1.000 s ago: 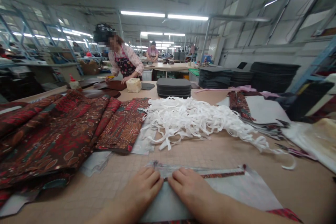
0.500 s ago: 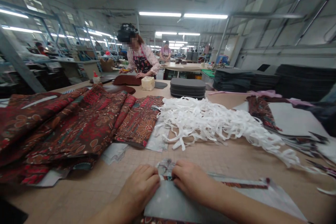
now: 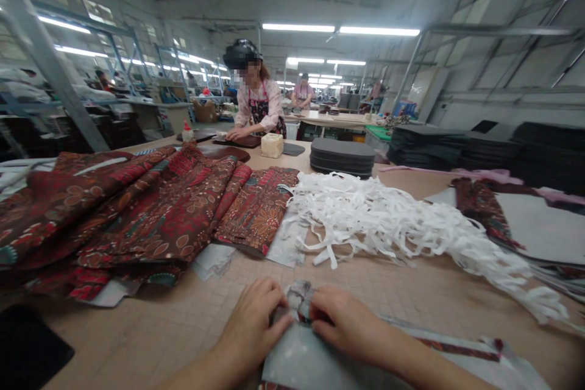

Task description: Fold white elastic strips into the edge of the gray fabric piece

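In the head view, a piece of patterned fabric with a pale grey backing (image 3: 306, 356) lies on the table just in front of me. Its far edge is gathered into a small fold (image 3: 299, 297), where some patterned cloth shows. My left hand (image 3: 256, 320) is closed on the left side of this fold, thumb on the near side. From the right, my right hand (image 3: 340, 320) pinches the same edge with bent fingers. Only a narrow gap parts the hands. The fingertips are partly hidden by the cloth. To the right, a dark red patterned strip (image 3: 461, 348) runs along the backing.
Red-brown patterned fabric (image 3: 150, 213) is heaped at the left, and tangled white strips (image 3: 379, 216) lie ahead. Beyond are a stack of dark grey panels (image 3: 342, 157) and a cream block (image 3: 272, 145). A co-worker (image 3: 258, 100) stands across the table. A black flat object (image 3: 31, 344) lies near left.
The camera has turned slightly left, so the scene sits further right. My hands stay at the fold, with the left thumb now further from its fingers. The co-worker's hands have shifted.
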`<action>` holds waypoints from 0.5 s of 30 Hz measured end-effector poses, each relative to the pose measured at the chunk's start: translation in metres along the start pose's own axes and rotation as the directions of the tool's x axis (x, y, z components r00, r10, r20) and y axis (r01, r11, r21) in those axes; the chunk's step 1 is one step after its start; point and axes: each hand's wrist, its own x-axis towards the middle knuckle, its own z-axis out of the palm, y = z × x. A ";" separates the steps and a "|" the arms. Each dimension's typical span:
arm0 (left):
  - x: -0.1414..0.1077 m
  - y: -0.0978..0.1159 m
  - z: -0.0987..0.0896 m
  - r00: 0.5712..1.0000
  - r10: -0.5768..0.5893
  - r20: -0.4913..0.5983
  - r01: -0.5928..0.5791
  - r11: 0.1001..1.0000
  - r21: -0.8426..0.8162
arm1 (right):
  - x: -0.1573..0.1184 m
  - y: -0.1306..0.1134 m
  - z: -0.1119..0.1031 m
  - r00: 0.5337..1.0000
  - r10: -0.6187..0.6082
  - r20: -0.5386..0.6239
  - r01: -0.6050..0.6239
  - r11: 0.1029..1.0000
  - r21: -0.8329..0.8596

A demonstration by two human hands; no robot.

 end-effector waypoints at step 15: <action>-0.007 0.004 0.000 0.934 0.332 -0.131 -0.353 0.914 -0.201 | 0.000 -0.003 -0.022 0.988 -0.094 0.120 0.087 0.994 0.064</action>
